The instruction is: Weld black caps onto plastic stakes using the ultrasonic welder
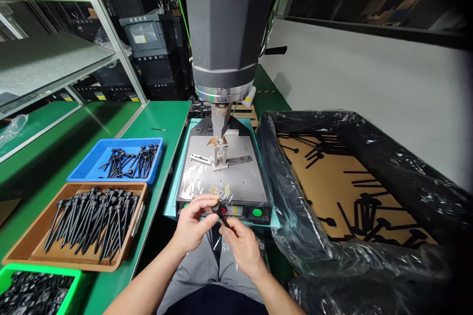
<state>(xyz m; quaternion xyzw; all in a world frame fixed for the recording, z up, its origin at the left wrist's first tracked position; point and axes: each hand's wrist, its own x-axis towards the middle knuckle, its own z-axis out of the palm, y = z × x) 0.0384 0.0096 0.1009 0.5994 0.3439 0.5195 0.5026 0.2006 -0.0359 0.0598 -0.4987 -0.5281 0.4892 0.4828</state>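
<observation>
Both my hands meet in front of the press machine's base, over my lap. My left hand (pixel 192 224) pinches the head end of a small black plastic pin (pixel 220 212). My right hand (pixel 242 246) grips the same pin lower down, fingers closed round its shaft. Just beyond them lie the machine's grey base plate (pixel 236 182) and its metal fixture (pixel 219 151) under the horn (pixel 221 117).
On the green bench at left stand a brown tray (pixel 22 256) of black pins, a blue tray (pixel 84 165) with several more, and a green bin (pixel 11 273) of black parts. A plastic-lined cardboard box (pixel 332 182) holding scattered pins sits at right. Green button (pixel 257 212) on the machine front.
</observation>
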